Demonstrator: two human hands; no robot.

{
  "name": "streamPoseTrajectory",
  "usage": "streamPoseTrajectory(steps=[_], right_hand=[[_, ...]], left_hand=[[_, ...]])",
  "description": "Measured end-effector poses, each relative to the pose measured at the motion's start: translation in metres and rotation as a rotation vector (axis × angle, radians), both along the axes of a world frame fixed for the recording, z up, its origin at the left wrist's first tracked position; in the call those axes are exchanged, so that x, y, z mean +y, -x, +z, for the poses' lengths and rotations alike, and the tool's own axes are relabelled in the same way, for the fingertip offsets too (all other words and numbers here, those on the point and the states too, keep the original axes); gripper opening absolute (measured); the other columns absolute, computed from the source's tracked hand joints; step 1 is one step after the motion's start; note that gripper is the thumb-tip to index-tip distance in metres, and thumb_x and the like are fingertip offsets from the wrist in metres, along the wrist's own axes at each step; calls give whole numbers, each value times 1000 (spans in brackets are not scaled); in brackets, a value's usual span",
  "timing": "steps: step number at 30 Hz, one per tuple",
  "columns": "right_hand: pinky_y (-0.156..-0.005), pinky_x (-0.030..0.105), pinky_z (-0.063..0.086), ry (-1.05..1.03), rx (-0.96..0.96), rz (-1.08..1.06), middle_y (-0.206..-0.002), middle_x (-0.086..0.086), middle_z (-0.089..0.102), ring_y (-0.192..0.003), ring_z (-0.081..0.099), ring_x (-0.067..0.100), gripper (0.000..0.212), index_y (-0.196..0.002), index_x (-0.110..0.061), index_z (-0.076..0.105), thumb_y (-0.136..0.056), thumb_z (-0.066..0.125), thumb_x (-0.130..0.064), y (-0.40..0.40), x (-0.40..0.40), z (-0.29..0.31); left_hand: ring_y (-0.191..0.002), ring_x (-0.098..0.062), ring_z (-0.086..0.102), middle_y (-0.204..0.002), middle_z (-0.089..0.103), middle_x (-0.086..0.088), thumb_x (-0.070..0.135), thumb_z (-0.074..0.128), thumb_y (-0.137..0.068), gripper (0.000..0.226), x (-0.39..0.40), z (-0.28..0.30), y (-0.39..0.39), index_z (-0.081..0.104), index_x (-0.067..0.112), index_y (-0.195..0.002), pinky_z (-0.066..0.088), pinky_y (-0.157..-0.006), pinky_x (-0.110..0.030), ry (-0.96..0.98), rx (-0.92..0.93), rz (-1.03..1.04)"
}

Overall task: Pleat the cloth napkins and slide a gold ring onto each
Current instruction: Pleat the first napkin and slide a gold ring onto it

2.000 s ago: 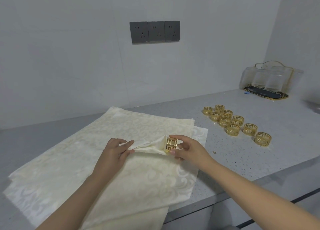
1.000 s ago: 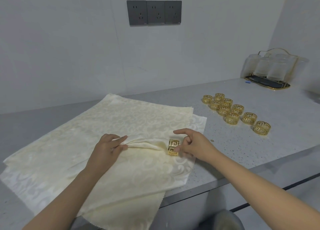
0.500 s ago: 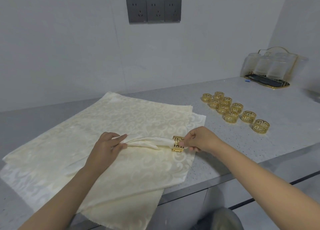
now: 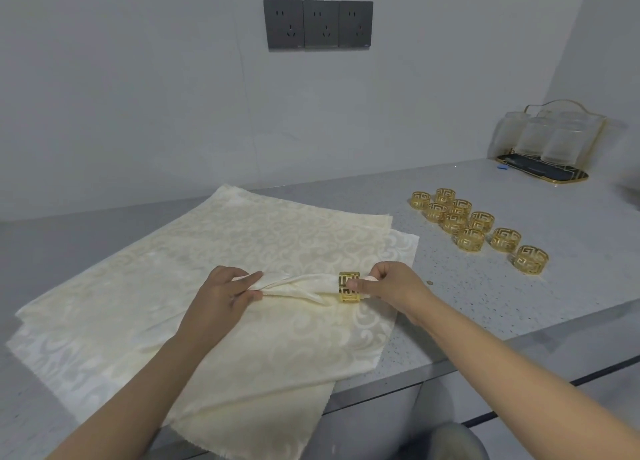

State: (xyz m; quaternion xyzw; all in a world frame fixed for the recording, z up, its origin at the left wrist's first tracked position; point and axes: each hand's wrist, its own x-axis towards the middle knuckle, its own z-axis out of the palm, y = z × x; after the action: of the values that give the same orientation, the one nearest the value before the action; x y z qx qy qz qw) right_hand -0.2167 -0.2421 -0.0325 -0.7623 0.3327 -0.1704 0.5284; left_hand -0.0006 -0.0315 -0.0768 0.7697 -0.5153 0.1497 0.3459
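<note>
The left hand (image 4: pixel 225 295) is pinching the gathered napkin (image 4: pixel 298 285) atop the flat napkin stack (image 4: pixel 207 252) — threading step. Just right, the right hand (image 4: pixel 388 285) is gripping the gold ring (image 4: pixel 349 286), seemingly pulling the tip through; next, sliding it toward mid-cloth.

Cream scroll-patterned napkins (image 4: pixel 214 252), gold fretwork ring (image 4: pixel 349 287)

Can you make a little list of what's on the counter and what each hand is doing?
left hand: pinches the gathered napkin
right hand: pinches the napkin tip poking through a gold ring
flat napkins: stacked under the hands
spare rings: nine, grouped on the counter to the right
far right: tray of glasses
wall: three sockets
</note>
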Motion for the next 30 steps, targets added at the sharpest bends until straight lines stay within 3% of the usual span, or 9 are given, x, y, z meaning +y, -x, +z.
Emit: streamPoseTrajectory(steps=[7, 12, 15, 17, 18, 20, 22, 25, 30], right_hand=[[-41, 14, 22, 34, -84, 12, -45, -11, 31, -37, 28, 1, 51, -53, -19, 34, -75, 79, -29, -1, 7, -12], [-49, 27, 13, 89, -49, 31, -52, -5, 20, -47, 19, 8, 63, -53, -21, 22, -71, 81, -35, -9, 8, -7], [-50, 27, 15, 136, 0, 50, -54, -5, 23, -50, 23, 10, 62, -55, -20, 23, -69, 82, -34, -11, 7, -4], [-51, 23, 25, 227, 33, 78, -65, -4, 41, -58, 37, 10, 48, -64, -18, 38, -68, 83, -33, -10, 6, -2], [-56, 21, 31, 256, 43, 99, -80, -4, 50, -69, 45, 10, 40, -77, -17, 48, -67, 84, -32, -10, 6, 0], [-68, 18, 38, 300, 79, 171, -109, -7, 52, -91, 50, 10, 56, -115, -24, 52, -69, 83, -31, -8, 5, 6], [-77, 16, 38, 408, 189, 285, -121, -10, 53, -104, 51, 8, 68, -132, -30, 47, -73, 80, -32, -9, 3, 13], [-86, 18, 35, 497, 323, 387, -123, -11, 56, -108, 49, 7, 61, -130, -30, 52, -75, 78, -34, -13, 5, 20], [-87, 18, 38, 462, 292, 413, -112, -15, 54, -106, 51, 6, 58, -124, -31, 55, -71, 81, -35, -18, 6, 22]], left_hand=[[-93, -9, 46, -93, 64, -1, 24, 66, -77, 32, 1, 2, 4, 74, 13, -106, 30, -86, -4, -26, 6, -8], [-92, -10, 47, -92, 65, -3, 22, 67, -76, 31, 1, 4, 6, 74, 12, -105, 29, -87, -4, -35, -8, -19], [-92, -10, 47, -93, 65, -2, 22, 67, -77, 31, 2, 4, 5, 74, 13, -105, 26, -88, 0, -33, -5, -17], [-93, -10, 46, -93, 65, -2, 23, 67, -77, 31, 2, 4, 5, 74, 13, -106, 26, -88, 0, -35, 6, -14], [-93, -10, 46, -93, 65, -3, 24, 67, -77, 32, 2, 4, 4, 74, 13, -106, 26, -88, 0, -38, 5, -14], [-92, -10, 46, -92, 65, -3, 24, 67, -77, 32, 2, 4, 4, 74, 12, -106, 27, -87, 0, -42, 0, -21], [-92, -9, 46, -92, 65, -2, 24, 67, -77, 32, 1, 5, 5, 73, 13, -106, 27, -87, -1, -36, 4, -23], [-93, -9, 46, -93, 65, -2, 25, 66, -78, 32, 1, 5, 5, 73, 14, -107, 27, -87, -3, -26, 6, -19], [-96, -8, 47, -96, 65, 0, 20, 71, -83, 27, 1, 9, 4, 72, 17, -110, 29, -84, -8, 3, 36, 18]])
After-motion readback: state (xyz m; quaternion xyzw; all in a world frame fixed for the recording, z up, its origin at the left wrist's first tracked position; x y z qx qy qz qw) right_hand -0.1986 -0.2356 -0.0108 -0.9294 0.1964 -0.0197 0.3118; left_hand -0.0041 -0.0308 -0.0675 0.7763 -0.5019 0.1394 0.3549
